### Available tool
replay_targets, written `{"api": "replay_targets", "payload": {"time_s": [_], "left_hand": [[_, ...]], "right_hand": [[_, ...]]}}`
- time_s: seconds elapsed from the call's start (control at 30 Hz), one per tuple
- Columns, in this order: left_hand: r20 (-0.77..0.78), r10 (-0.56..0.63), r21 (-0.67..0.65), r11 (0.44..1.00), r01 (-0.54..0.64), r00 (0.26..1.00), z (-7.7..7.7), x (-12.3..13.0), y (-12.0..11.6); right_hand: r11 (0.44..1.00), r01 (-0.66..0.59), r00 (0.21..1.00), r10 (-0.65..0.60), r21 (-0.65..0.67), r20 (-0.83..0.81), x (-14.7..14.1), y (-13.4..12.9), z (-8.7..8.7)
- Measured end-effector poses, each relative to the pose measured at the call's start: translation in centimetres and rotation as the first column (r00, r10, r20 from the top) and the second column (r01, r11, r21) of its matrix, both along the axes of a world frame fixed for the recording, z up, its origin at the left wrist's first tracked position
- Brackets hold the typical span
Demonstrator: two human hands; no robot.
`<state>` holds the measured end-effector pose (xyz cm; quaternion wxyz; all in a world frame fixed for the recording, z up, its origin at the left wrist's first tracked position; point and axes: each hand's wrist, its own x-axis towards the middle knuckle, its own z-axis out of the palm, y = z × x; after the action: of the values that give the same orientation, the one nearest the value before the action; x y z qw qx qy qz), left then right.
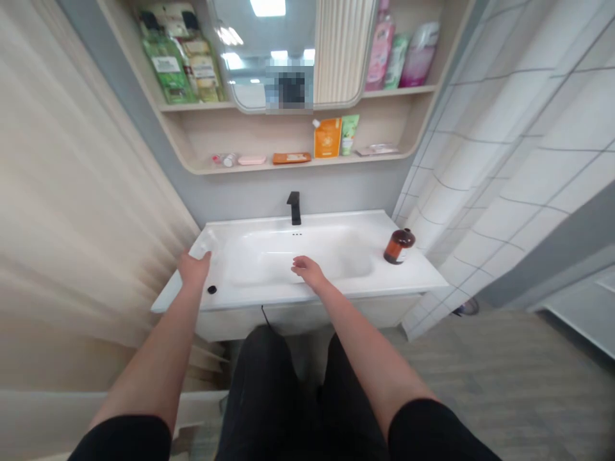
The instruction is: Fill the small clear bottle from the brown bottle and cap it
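Note:
My left hand (193,267) is at the left end of the white countertop, thumb and fingers apart. Just beyond its thumb is a faint, see-through object (211,242), too unclear to name; I cannot tell whether the hand touches it. A small round black piece (212,290), like a cap, lies on the counter to the right of that wrist. Over the front of the white sink basin (269,243) hangs my right hand (309,270), fingers loosely bent and apart, with nothing seen in them.
A black faucet (295,208) stands behind the basin. At the counter's right sits a brown bottle (398,246). Above, a wall cabinet shelf (288,165) carries an orange pouch (327,138), a green tube (349,135) and other toiletries. A beige curtain (96,192) hangs at left.

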<state>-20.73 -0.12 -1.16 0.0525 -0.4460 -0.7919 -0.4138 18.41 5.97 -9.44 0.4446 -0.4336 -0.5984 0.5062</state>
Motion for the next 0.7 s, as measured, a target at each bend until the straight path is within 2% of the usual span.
{"api": "replay_targets", "payload": {"time_s": [0.03,0.07,0.1,0.13,0.2,0.23,0.3,0.4,0.47,0.53,0.57,0.6,0.67,0.7], "left_hand": [[-0.022,0.085,0.072,0.994,-0.083,0.996,-0.3,1.4,-0.8],[-0.060,0.100,0.126,0.988,-0.092,0.993,-0.6,3.1,-1.5],[-0.099,0.017,0.139,0.990,-0.003,0.995,-1.1,5.1,-2.2],[-0.131,-0.139,0.103,0.983,0.153,0.982,-1.7,7.2,-2.7],[-0.180,-0.423,-0.029,0.905,0.425,0.888,-3.1,11.3,-3.4],[-0.203,-0.511,-0.108,0.860,0.499,0.835,-3.8,13.1,-3.5],[-0.215,-0.591,-0.253,0.803,0.540,0.778,-5.0,15.6,-3.5],[-0.191,-0.588,-0.377,0.783,0.494,0.786,-5.8,17.0,-3.1],[-0.171,-0.583,-0.373,0.785,0.495,0.794,-5.7,16.9,-3.1],[-0.170,-0.584,-0.305,0.797,0.521,0.794,-5.3,16.2,-3.5],[-0.181,-0.570,-0.258,0.814,0.521,0.801,-4.9,15.6,-3.9],[-0.198,-0.539,-0.213,0.839,0.501,0.819,-4.6,14.9,-4.4],[-0.246,-0.421,-0.158,0.906,0.393,0.873,-3.8,12.7,-5.7],[-0.272,-0.346,-0.154,0.937,0.314,0.898,-3.5,11.3,-6.4]], "right_hand": [[1.000,-0.005,1.000,0.005,-0.006,-0.008,-0.1,0.1,-0.1],[1.000,-0.012,1.000,0.012,-0.012,-0.011,-0.1,0.1,-0.2],[1.000,-0.017,1.000,0.017,-0.018,-0.012,-0.1,0.2,-0.3],[1.000,-0.018,1.000,0.018,-0.021,-0.007,-0.1,0.2,-0.3],[1.000,-0.002,1.000,0.002,-0.010,0.007,0.0,0.2,-0.3],[1.000,0.015,1.000,-0.015,0.005,0.019,0.1,0.1,-0.3],[0.998,0.036,0.997,-0.039,0.045,0.063,0.2,-0.1,0.0],[0.997,-0.004,0.988,-0.007,0.072,0.157,0.5,-0.8,0.9],[0.993,-0.018,0.981,-0.004,0.115,0.193,1.6,-1.5,1.6],[0.970,0.072,0.973,-0.119,0.231,0.196,4.2,-2.5,2.3],[0.944,0.162,0.953,-0.225,0.289,0.201,6.2,-3.0,2.7],[0.894,0.279,0.912,-0.361,0.350,0.195,8.6,-3.4,3.0],[0.728,0.495,0.758,-0.629,0.474,0.174,14.3,-4.0,3.7],[0.611,0.594,0.648,-0.749,0.523,0.139,17.3,-4.1,4.0]]}}
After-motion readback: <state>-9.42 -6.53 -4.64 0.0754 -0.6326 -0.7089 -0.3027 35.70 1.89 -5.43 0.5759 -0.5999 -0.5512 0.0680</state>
